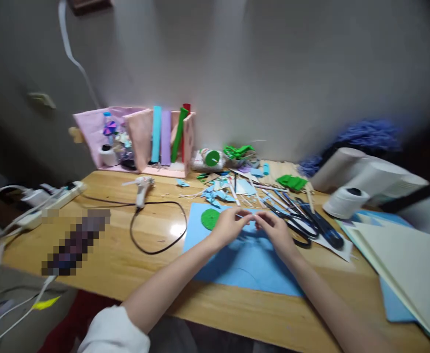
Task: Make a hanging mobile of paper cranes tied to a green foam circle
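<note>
At the bottom of the frame two bare forearms reach up from the lower edge, the left one coming out of a white sleeve (pixel 113 333). They meet at the centre over a blue sheet (pixel 247 267) lying flat on the wooden table (pixel 126 264). The left hand (pixel 227 226) and the right hand (pixel 276 230) are close together, fingertips nearly touching, and both pinch a small thin piece (pixel 250 216) between them; each hand's grip is closed on that piece, which is too small and blurred to tell further. It sits just above the upper part of the blue sheet, at the centre of the frame.

Just left of the left hand a green disc (pixel 210 218) lies on the sheet. Right of the right hand rest black scissors (pixel 305 225) among loose sticks and paper scraps. At the right edge lies a stack of pale paper (pixel 402 260), with a white roll (pixel 345 202) beyond it.

Left of centre a glue gun (pixel 141 189) lies on the table, its black cord (pixel 159 230) looping toward the sheet. At far left sits a white power strip (pixel 58 196). Against the wall, upper left of centre, stands a pink organiser (pixel 137 142) holding coloured rolls.
</note>
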The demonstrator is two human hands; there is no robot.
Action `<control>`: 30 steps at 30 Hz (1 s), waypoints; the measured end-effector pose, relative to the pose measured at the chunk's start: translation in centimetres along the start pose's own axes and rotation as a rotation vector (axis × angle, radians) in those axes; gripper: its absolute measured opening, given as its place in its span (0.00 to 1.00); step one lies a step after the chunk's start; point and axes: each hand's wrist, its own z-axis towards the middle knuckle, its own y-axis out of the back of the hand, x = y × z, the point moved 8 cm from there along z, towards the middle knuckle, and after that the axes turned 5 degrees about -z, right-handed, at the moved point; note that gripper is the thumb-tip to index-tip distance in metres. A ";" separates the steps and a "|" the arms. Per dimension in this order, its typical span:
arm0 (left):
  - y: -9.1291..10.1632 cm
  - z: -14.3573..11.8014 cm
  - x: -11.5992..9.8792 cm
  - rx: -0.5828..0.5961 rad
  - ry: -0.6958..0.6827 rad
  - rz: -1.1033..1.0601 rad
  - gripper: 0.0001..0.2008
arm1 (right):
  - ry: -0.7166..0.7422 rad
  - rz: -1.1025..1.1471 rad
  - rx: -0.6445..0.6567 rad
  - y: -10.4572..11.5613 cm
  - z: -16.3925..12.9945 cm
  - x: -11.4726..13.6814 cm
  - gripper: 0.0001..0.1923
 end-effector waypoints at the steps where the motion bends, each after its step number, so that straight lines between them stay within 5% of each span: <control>1: -0.4 0.2 0.8 0.000 0.049 -0.090 0.15 | 0.004 0.001 -0.002 0.1 0.1 0.0 0.16; 8: -0.6 -0.6 4.5 0.051 0.409 -0.482 0.23 | 0.189 -0.144 0.003 -0.2 -0.1 2.0 0.08; 20: -0.1 -0.6 4.5 0.001 0.405 -0.481 0.18 | 0.410 -0.315 0.034 -0.6 -1.1 4.0 0.04; 25: 0.1 -0.5 3.6 -0.021 0.298 -0.548 0.19 | 0.146 0.027 -0.051 0.4 -0.3 2.1 0.08; 30: 0.0 -0.3 1.8 0.053 0.106 -0.409 0.20 | -0.267 0.562 0.247 -2.2 -0.5 -0.9 0.10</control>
